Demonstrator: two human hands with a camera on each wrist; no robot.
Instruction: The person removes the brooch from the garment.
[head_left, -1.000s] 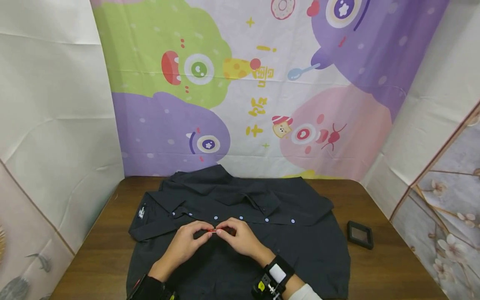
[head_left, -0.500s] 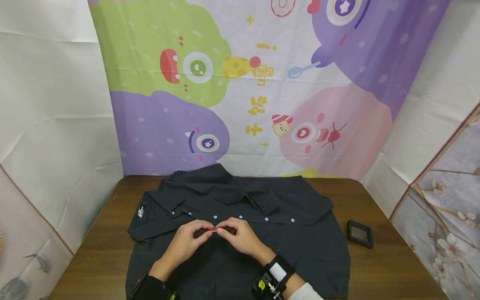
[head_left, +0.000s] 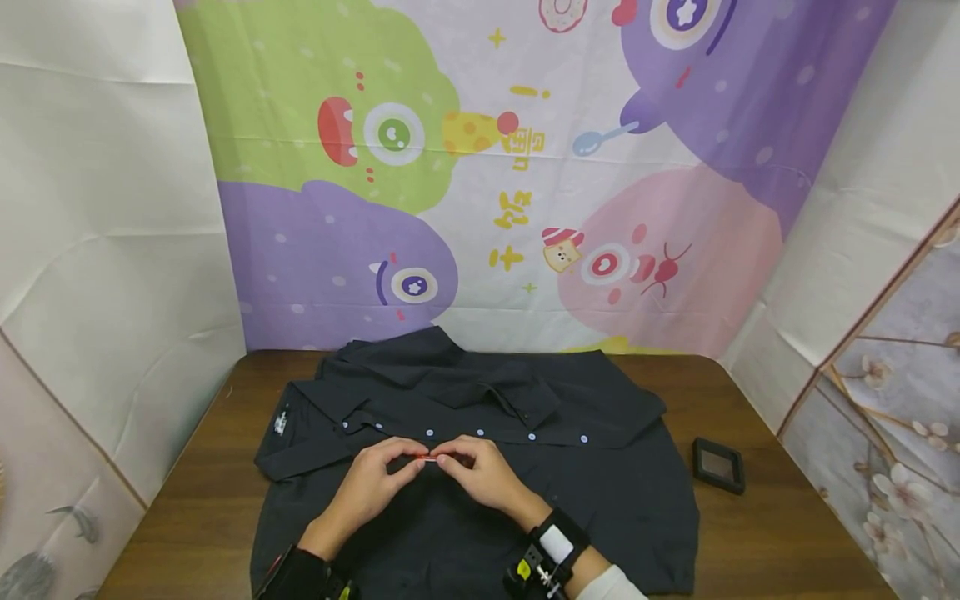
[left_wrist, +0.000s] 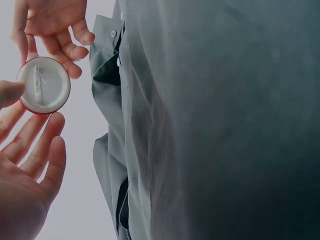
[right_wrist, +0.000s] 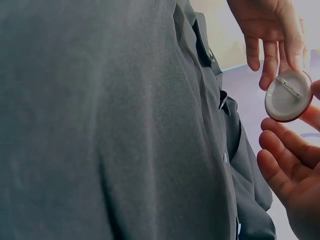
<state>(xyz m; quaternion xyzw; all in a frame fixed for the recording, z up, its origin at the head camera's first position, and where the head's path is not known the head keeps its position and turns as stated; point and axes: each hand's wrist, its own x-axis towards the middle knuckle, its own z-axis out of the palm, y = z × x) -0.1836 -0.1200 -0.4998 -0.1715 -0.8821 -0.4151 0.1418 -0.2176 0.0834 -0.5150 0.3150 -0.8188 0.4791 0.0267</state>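
A round pin-back badge [left_wrist: 54, 95] with a red rim is held between both hands above the dark button-up shirt [head_left: 600, 500]. Its pale back and metal pin [right_wrist: 290, 86] face the wrist cameras; in the left wrist view the thin needle stands slightly away from its bar. My left hand [head_left: 375, 483] pinches one edge between thumb and fingers. Opposite it, my right hand [head_left: 483, 475] pinches the other edge. From the head view only a thin red strip of the badge shows between the fingertips. The badge's front is hidden.
The shirt lies spread over the brown wooden table [head_left: 787, 542], with a row of pale buttons [head_left: 532, 437] across it. A small black frame-like case [head_left: 718, 465] rests at the right. Behind the table hangs a cartoon-printed cloth [head_left: 480, 308].
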